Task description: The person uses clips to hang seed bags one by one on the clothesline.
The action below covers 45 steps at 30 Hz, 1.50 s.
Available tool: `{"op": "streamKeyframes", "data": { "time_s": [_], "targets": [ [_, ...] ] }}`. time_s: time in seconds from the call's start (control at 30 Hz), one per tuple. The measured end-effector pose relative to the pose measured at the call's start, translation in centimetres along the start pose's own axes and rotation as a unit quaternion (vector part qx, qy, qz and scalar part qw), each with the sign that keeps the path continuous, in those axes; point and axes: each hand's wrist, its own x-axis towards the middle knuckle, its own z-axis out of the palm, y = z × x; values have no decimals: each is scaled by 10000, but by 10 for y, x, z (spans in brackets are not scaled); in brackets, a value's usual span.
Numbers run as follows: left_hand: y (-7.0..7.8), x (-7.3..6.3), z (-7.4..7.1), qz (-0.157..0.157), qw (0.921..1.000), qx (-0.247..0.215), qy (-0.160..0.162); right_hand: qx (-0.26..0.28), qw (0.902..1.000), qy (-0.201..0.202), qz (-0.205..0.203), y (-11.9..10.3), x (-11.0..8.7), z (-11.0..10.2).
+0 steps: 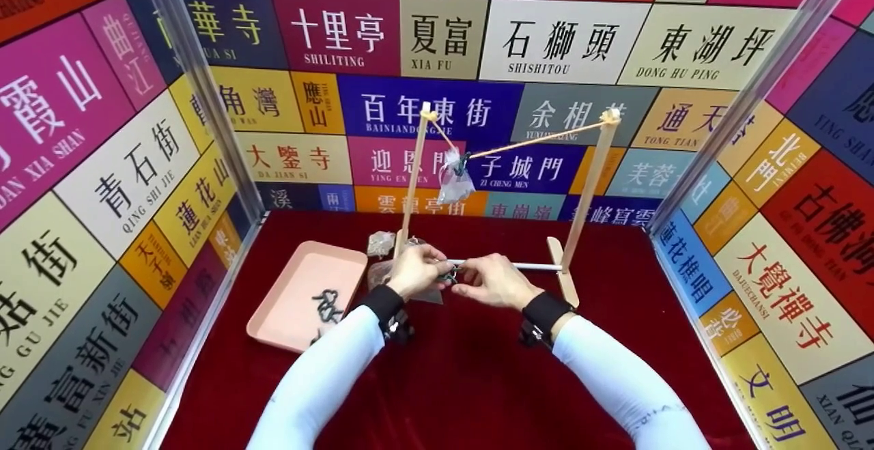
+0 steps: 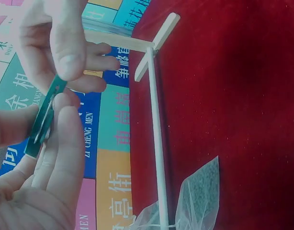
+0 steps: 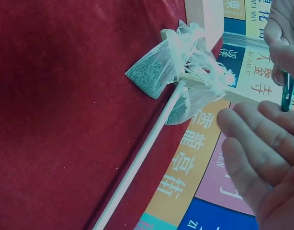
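A small dark green carabiner-like clip (image 2: 40,122) is between both hands, in front of the stand. My left hand (image 1: 421,271) pinches its lower part between thumb and fingers in the left wrist view. The thumb and index finger of my right hand (image 1: 497,280) pinch its other end; its remaining fingers are spread loosely. In the right wrist view the clip (image 3: 287,91) is partly hidden. Just beyond the hands runs a white rod (image 1: 536,266), the low crossbar of a wooden stand (image 1: 587,197). Filled mesh pouches (image 3: 152,72) are by the rod's left end.
A pink tray (image 1: 287,300) at the left holds several dark green clips (image 1: 329,305). A string (image 1: 532,141) sags between the stand's posts, with a mesh pouch (image 1: 456,185) hanging from a dark clip. Another small pouch (image 1: 380,244) lies beside the left post. Sign-printed walls surround the red cloth (image 1: 464,382).
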Motion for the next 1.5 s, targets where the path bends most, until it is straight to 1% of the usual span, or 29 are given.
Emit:
{"op": "streamKeyframes", "data": {
  "time_s": [0.07,0.13,0.23,0.33,0.4,0.43,0.47,0.5,0.57,0.63,0.7,0.73,0.8,0.83,0.87,0.9,0.93,0.97,1.03,1.07,1.13,1.17,1.2,1.27,1.3,1.33,1.4,1.47,1.5],
  "targets": [
    [-1,0,0,-38,10000,-66,-30,-42,10000,38,-75,0,-1,0],
    [-1,-1,0,-7,10000,-18,-58,-134,9997,95,-163,1,-3,-1],
    [-3,0,-2,44,10000,38,20,-234,9991,215,-282,3,-5,-3],
    [-7,1,-6,39,9991,173,390,-476,9972,365,-447,8,-9,-6],
    [-12,3,-10,165,9947,572,837,-666,9952,444,-567,12,-11,-7],
    [-15,4,-13,237,9902,844,1086,-763,9940,473,-620,14,-12,-8],
    [-19,5,-16,333,9836,1163,1335,-851,9930,490,-653,16,-13,-9],
    [-24,6,-19,451,9750,1499,1579,-901,9925,489,-666,18,-14,-9],
    [-36,9,-23,727,9524,2194,1986,-962,9921,472,-653,21,-16,-10],
    [-49,11,-26,833,9335,2738,2162,-918,9928,453,-614,24,-19,-10],
    [-62,11,-28,717,9183,3260,2129,-831,9941,417,-565,27,-21,-9],
    [-69,10,-28,584,9140,3463,2032,-785,9947,379,-541,27,-23,-9],
    [-82,6,-29,303,9098,3732,1792,-684,9960,284,-507,28,-25,-8],
    [-89,5,-29,174,9092,3814,1659,-649,9965,225,-485,29,-26,-8],
    [-97,5,-29,143,9090,3863,1556,-640,9968,167,-446,29,-27,-8],
    [-105,4,-29,154,9099,3867,1491,-641,9970,114,-413,30,-28,-8],
    [-119,7,-30,259,9089,3900,1456,-646,9972,68,-380,30,-28,-9],
    [-128,7,-29,347,9105,3863,1436,-655,9972,34,-345,31,-29,-9],
    [-150,12,-28,433,9099,3868,1433,-692,9972,-38,-288,31,-30,-9],
    [-155,13,-28,374,9131,3804,1417,-711,9971,-63,-268,32,-31,-9],
    [-171,19,-27,301,9131,3803,1437,-734,9969,-111,-267,33,-31,-10],
    [-174,21,-26,195,9151,3759,1446,-747,9968,-134,-263,33,-32,-9],
    [-181,27,-25,152,9122,3825,1464,-753,9967,-168,-250,34,-32,-10],
    [-185,34,-23,204,9116,3821,1503,-760,9966,-212,-220,34,-31,-10],
    [-182,35,-22,339,9104,3825,1540,-775,9965,-227,-202,35,-31,-10],
    [-186,39,-22,586,9082,3823,1597,-774,9966,-241,-164,35,-31,-10],
    [-161,31,-21,867,9059,3806,1643,-789,9965,-270,-99,36,-30,-11],
    [-133,22,-21,1235,9006,3814,1681,-788,9965,-286,-44,37,-31,-13],
    [-116,17,-20,1328,8994,3826,1648,-799,9964,-295,-15,38,-31,-14]
  ]
}}
